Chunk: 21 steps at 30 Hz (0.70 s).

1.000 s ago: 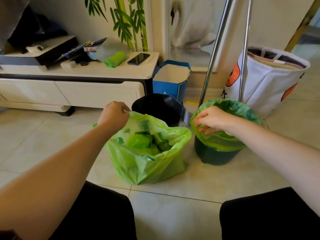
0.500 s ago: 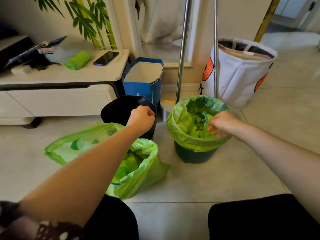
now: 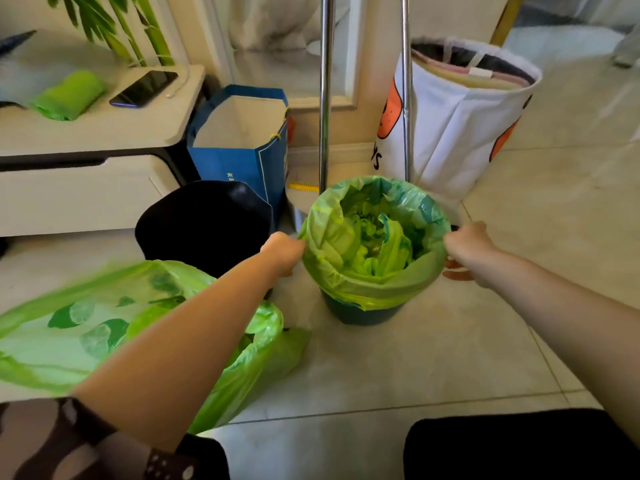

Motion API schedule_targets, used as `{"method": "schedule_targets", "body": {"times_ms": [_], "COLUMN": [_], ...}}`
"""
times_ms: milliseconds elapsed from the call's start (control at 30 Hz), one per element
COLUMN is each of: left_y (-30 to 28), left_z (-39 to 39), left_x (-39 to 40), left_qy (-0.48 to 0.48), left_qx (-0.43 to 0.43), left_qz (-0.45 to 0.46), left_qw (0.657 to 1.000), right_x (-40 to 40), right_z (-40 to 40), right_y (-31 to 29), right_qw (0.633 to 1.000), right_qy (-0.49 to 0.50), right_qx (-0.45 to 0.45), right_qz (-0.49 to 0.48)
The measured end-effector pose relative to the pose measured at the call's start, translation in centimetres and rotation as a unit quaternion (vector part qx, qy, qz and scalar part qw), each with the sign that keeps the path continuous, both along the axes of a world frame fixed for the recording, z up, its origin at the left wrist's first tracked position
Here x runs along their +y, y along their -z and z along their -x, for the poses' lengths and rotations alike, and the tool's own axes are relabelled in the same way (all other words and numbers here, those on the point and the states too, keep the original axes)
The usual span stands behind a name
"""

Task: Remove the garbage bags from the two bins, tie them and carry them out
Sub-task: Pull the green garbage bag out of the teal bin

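A thin green plastic garbage bag (image 3: 375, 244) lines the dark green round bin (image 3: 360, 311) on the tiled floor, its rim pinched on opposite sides by the left hand (image 3: 282, 252) and right hand (image 3: 465, 249). Just left stands an empty black bin (image 3: 204, 223); the other green bag (image 3: 86, 327) slumps open nearby. Two metal poles (image 3: 325, 98) rise close behind, flanked by a blue paper bag (image 3: 242, 140) and white fabric basket (image 3: 457, 116).
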<state>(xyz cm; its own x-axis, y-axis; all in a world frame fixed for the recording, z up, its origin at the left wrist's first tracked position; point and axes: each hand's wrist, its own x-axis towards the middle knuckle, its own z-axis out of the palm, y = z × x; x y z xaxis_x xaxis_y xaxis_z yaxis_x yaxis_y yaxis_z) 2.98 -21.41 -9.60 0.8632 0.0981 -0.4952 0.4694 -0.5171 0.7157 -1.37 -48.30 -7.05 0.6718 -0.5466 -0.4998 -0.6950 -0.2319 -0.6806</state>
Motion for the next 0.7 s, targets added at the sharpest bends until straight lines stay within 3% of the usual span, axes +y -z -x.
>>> {"method": "schedule_targets", "body": {"times_ms": [100, 233, 433, 700], "left_y": [0.5, 1.4, 1.9, 1.2], "left_z": [-0.4, -0.8, -1.1, -1.5], "left_x": [-0.6, -0.3, -0.5, -0.4], "left_qy": [-0.06, -0.053, -0.059, -0.125], "left_qx": [0.032, 0.077, 0.103, 0.089], "left_qz": [0.053, 0.092, 0.179, 0.208], "left_qw": [0.996, 0.991, 0.977, 0.966], "right_x": [-0.5, -0.7, -1.4, -2.0], "right_z": [-0.7, -0.8, -0.8, -1.1], "right_y": [0.7, 1.2, 0.9, 0.4], "right_qw": [0.999, 0.996, 0.975, 0.975], "right_qy": [0.023, 0.015, 0.054, 0.084], "right_qx": [0.011, 0.063, 0.092, 0.086], "right_qz": [-0.031, -0.062, -0.193, -0.185]}}
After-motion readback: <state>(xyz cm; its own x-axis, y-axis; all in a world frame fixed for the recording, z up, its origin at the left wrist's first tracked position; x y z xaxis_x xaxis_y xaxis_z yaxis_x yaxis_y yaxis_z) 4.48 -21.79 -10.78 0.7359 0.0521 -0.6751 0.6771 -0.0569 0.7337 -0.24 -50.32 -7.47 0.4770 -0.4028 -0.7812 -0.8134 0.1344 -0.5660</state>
